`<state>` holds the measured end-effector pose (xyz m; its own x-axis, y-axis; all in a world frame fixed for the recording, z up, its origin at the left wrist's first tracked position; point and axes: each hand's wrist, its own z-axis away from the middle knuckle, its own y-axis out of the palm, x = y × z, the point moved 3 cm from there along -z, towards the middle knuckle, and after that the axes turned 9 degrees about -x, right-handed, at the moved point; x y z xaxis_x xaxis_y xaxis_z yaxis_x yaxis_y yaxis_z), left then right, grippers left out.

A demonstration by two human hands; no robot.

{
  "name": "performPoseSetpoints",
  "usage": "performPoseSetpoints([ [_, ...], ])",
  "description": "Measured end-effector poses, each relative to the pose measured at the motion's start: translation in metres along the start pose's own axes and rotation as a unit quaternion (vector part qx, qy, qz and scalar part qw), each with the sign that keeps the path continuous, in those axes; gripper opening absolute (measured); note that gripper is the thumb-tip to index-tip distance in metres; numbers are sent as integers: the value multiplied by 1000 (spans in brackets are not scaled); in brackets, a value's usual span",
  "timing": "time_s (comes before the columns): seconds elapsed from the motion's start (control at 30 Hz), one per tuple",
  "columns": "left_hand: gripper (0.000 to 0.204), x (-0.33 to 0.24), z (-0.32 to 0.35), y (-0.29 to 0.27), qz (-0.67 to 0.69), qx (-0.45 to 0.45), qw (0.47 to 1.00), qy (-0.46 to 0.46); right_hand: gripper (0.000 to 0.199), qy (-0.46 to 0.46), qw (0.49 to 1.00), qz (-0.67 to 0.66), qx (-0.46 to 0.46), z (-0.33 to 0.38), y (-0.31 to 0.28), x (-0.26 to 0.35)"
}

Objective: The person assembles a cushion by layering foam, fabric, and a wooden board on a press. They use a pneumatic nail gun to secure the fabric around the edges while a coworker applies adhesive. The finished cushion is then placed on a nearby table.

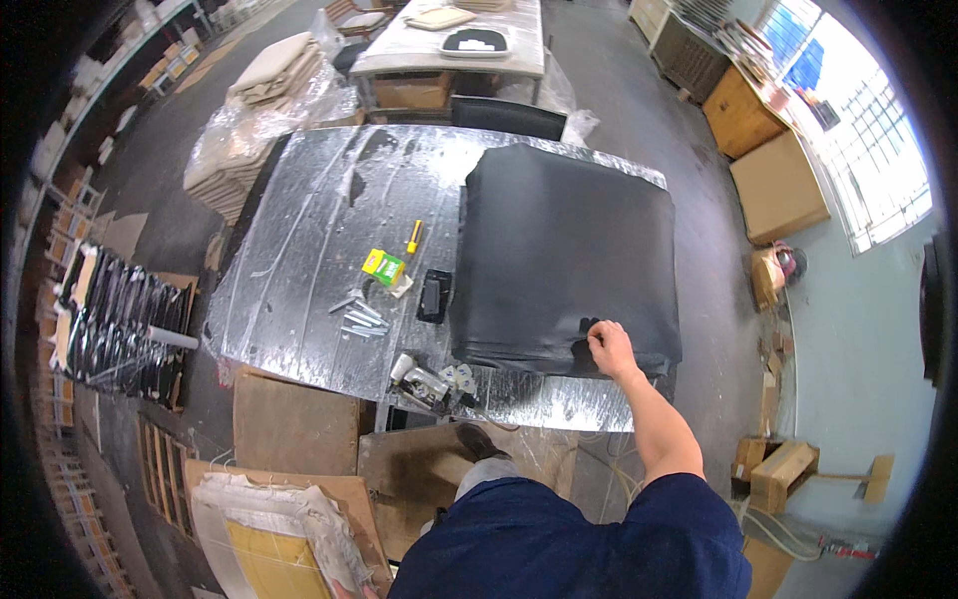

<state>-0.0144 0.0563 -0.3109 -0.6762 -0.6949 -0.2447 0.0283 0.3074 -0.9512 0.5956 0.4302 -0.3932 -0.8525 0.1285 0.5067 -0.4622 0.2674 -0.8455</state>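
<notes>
My right hand (611, 349) is at the near edge of a thick stack of black sheets (569, 245), which look like leather or vinyl. Its fingers are curled together in a pinch; what they hold, if anything, is hidden. Small, darker black patches show beside the fingertips, and I cannot tell whether they are shadow or material. The stack lies on the right half of a table covered in shiny, scuffed film (299, 250). My left hand is out of view.
Left of the stack lie a black phone-like object (433, 297), a green-yellow box (383, 267), a yellow cutter-like tool (414, 237) and several staple strips (365, 319). A staple-gun-like tool (419, 382) rests at the near edge. Wrapped pads (269, 75) and another table (449, 58) stand beyond.
</notes>
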Motion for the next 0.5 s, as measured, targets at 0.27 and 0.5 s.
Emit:
performPoseSetpoints([
  [0.27, 77, 45, 4, -20, 12, 22, 1000, -15, 22, 68, 995, -27, 66, -58, -9, 35],
  [0.5, 69, 55, 3, -41, 53, -24, 998, -34, 16, -145, 989, 0, 11, -71, -28, 40],
])
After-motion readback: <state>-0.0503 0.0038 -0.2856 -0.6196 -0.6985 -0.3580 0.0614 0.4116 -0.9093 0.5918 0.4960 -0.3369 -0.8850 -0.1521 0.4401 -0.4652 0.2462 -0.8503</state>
